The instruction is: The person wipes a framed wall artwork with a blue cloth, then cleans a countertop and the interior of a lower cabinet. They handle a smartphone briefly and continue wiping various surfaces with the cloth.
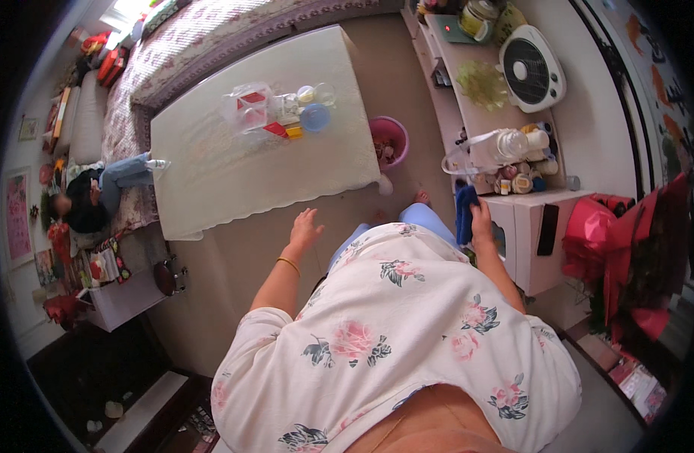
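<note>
My right hand (482,222) is closed around a folded blue cloth (466,214) beside the front of a white cabinet (522,238). With fingers apart and nothing in it, my left hand (306,229) hangs over the floor near the scalloped edge of a cream tablecloth (256,181). On that cloth lie a clear plastic bag (249,110) with red items, a blue round container (315,118), a clear round container (325,93) and a small yellow item (294,132).
A pink bin (397,141) holding waste stands by the table's right edge. Along the right wall, a shelf bears a box fan (531,69), a glass jug (478,20) and several bottles. A person (86,201) sits on the left sofa. A black phone (547,230) lies on the cabinet.
</note>
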The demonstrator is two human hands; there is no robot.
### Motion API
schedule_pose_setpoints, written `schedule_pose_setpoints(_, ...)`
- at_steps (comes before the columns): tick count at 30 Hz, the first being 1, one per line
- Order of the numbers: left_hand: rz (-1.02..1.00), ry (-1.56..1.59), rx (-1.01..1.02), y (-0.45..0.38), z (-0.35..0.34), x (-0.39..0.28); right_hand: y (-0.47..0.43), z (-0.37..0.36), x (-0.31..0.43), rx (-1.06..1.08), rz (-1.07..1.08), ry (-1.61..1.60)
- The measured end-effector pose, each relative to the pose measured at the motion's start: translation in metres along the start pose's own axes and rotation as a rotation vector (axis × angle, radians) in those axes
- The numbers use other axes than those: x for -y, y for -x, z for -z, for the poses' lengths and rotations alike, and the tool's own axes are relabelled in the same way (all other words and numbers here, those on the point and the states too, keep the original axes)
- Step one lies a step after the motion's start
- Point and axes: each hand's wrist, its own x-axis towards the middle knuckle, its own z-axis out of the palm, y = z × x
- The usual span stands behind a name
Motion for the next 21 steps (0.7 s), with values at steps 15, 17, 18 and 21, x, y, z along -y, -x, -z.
schedule_pose_setpoints(15, 0.322, 0.262, -0.103, -0.01, -0.03, 0.005, -0.133, -0.097, 0.249, 0.952, -0.277, -1.047)
schedule_pose_setpoints(17, 0.324, 0.258, -0.11, -0.036, -0.025, -0.017, -0.183, -0.096, 0.236, 0.562, -0.375, -0.93)
schedule_pose_setpoints(18, 0.322, 0.272, -0.108, -0.048, -0.022, -0.031, -0.21, -0.093, 0.229, 0.575, -0.32, -0.834)
schedule_pose_setpoints(21, 0.302, 0.325, -0.082, -0.102, 0.004, -0.096, -0.277, -0.082, 0.23, 0.525, -0.34, -0.782)
